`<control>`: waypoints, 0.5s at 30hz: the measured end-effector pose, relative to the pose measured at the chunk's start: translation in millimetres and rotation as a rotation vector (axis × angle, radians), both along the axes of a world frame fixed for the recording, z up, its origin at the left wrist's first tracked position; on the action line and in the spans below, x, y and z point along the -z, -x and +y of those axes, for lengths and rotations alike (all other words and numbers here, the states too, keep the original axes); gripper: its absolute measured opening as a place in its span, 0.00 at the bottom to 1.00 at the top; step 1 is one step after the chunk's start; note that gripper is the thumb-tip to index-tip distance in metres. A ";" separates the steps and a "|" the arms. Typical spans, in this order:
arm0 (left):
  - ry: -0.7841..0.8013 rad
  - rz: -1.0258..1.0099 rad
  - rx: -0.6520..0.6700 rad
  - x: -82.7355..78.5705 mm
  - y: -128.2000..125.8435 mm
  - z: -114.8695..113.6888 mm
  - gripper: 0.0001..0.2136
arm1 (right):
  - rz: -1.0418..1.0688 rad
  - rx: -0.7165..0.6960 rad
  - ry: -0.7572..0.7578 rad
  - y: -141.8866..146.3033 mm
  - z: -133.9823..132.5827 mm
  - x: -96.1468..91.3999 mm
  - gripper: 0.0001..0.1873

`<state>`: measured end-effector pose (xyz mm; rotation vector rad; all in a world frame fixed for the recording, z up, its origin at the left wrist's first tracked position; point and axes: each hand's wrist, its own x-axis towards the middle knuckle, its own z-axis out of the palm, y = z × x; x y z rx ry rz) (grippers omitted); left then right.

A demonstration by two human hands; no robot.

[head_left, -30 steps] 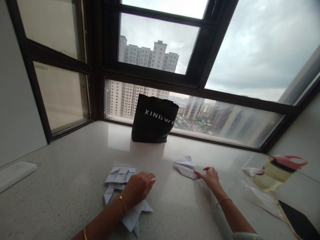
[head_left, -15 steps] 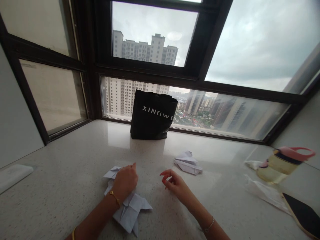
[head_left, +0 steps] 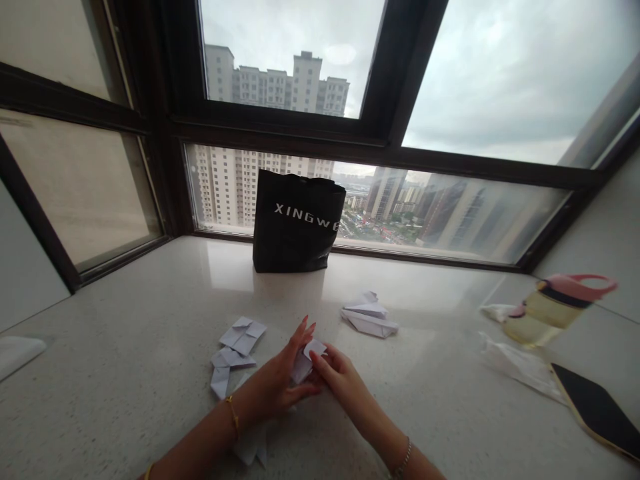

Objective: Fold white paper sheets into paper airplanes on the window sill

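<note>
Both my hands meet over the pale stone counter (head_left: pixel 125 373) on a small folded white paper piece (head_left: pixel 306 360). My left hand (head_left: pixel 277 383) grips it from the left with fingers partly stretched upward. My right hand (head_left: pixel 340 379) pinches its right edge. Beneath my left wrist lies another folded white paper (head_left: pixel 250 445), mostly hidden. A few folded paper pieces (head_left: pixel 235 350) lie just left of my hands. A finished folded paper shape (head_left: pixel 369 317) rests farther back on the right.
A black bag (head_left: pixel 295 223) with white lettering stands by the window. At the right are a bottle with a pink lid (head_left: pixel 555 308), crumpled clear wrapping (head_left: pixel 520 367) and a dark phone (head_left: pixel 595 410). A white object (head_left: pixel 15 352) lies at the far left edge.
My right hand left the folded shape on the right and came to the middle. My left hand picked up a small paper piece, and both hands now hold it together.
</note>
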<state>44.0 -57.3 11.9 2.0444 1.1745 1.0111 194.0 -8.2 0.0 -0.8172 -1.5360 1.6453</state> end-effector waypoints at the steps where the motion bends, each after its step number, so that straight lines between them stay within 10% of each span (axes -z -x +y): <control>1: 0.002 -0.003 0.014 0.1 0.2 -0.5 0.45 | 0.005 0.017 0.008 -0.7 1.2 0.5 0.22; 9: 0.040 -0.181 -0.337 0.9 14.7 10.9 0.26 | 0.059 0.023 -0.019 -5.7 1.9 -10.6 0.21; 15: 0.394 -0.511 -0.155 2.5 15.1 17.4 0.26 | 0.008 0.042 -0.068 -5.4 3.0 -8.8 0.23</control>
